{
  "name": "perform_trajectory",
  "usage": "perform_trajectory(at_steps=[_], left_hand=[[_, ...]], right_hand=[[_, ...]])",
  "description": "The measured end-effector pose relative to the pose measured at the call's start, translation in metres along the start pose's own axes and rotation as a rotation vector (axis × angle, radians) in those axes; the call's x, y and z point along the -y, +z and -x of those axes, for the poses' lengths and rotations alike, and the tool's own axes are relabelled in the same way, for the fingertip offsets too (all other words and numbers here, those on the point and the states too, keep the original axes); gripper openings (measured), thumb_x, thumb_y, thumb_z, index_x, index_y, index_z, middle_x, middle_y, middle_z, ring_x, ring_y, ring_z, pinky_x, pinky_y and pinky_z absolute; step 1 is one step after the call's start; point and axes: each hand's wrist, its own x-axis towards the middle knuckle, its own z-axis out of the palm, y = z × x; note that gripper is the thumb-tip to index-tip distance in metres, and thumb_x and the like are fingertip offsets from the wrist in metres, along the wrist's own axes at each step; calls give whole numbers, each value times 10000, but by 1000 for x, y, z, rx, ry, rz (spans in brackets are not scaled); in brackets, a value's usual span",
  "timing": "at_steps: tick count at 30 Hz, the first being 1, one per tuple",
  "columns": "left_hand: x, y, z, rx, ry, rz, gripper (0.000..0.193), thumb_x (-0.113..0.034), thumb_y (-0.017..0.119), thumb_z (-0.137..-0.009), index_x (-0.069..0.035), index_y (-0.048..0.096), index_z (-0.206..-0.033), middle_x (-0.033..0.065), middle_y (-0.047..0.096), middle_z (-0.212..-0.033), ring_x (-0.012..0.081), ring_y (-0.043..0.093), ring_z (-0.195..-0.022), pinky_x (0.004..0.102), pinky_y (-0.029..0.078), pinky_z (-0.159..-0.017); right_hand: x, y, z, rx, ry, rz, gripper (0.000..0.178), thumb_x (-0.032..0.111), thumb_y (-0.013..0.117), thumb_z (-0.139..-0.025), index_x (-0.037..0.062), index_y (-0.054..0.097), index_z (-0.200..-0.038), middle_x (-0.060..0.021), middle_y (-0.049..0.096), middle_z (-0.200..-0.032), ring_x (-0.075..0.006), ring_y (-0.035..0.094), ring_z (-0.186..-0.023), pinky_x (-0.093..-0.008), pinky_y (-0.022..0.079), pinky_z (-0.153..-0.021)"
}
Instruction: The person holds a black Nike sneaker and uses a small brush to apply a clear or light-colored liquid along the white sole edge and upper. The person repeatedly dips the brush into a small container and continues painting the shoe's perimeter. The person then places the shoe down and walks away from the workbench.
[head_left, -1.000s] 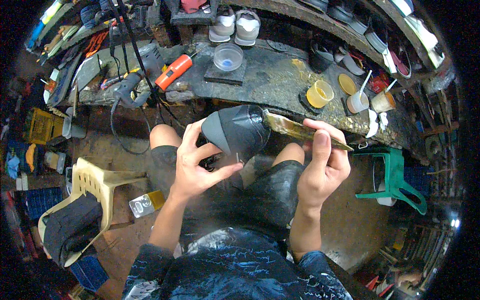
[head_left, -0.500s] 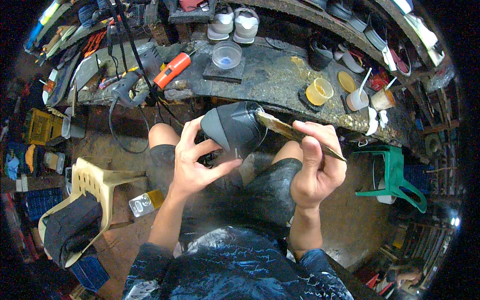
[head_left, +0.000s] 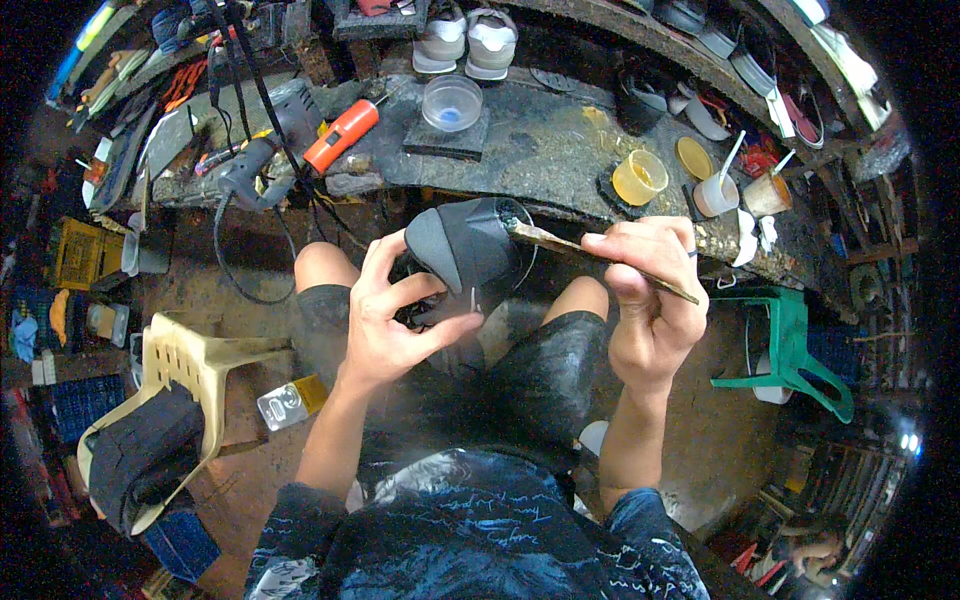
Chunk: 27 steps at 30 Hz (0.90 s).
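Observation:
A black shoe (head_left: 478,240) with a dark grey panel is held up over my lap, short of the workbench edge. My left hand (head_left: 385,315) is wrapped round its near left side, the thumb stretched along the lower edge. In my right hand (head_left: 655,290), thumb and fingers pinch a thin, flat brush (head_left: 570,247) with a pale, crusted tip. That tip meets the shoe's right end, where the surface looks shiny. Part of the shoe is hidden behind my left fingers.
On the workbench (head_left: 540,150) stand a clear tub (head_left: 452,103), a yellow cup (head_left: 639,178), two pots with sticks, an orange tool (head_left: 342,135) and a corded power tool (head_left: 250,175). A cream chair (head_left: 185,350) is at left, a green plastic stool (head_left: 785,340) at right.
My right hand has shifted slightly right and away from me, and the brush lies a little flatter against the shoe. My left hand keeps nearly the same hold.

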Motion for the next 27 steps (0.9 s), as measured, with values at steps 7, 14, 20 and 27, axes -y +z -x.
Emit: perform_trajectory(at_steps=[7, 14, 20, 27], left_hand=[[1, 2, 2, -1, 5, 14, 400, -235, 957, -599, -7, 751, -854, 216, 635, -1285, 390, 621, -1145, 464, 489, -987], [-4, 5, 3, 11, -67, 115, 414, -233, 959, -604, 7, 749, -867, 207, 639, -1243, 358, 647, -1120, 422, 506, -965], [-8, 4, 4, 26, -84, 96, 435, -229, 955, -610, 20, 750, -901, 182, 643, -1196, 337, 662, -1086, 399, 520, -928], [-10, 8, 4, 24, -94, 156, 439, -220, 947, -622, 40, 737, -907, 182, 649, -1177, 323, 659, -1081, 387, 514, -916]], right_hand=[[1, -4, 3, 10, 5, 4, 195, 215, 720, -925, 57, 773, -1028, -76, 741, -897, -250, 693, -837, -379, 465, -847], [3, -6, 8, -13, 24, 10, 188, 213, 718, -928, 58, 775, -1019, -74, 735, -891, -243, 688, -830, -379, 457, -843], [4, -8, 12, -27, 28, 9, 187, 223, 716, -939, 67, 777, -1024, -67, 741, -897, -243, 692, -832, -381, 458, -847], [5, -9, 17, -55, 52, -12, 186, 225, 722, -938, 72, 781, -1024, -61, 751, -912, -244, 696, -847, -388, 464, -857]])
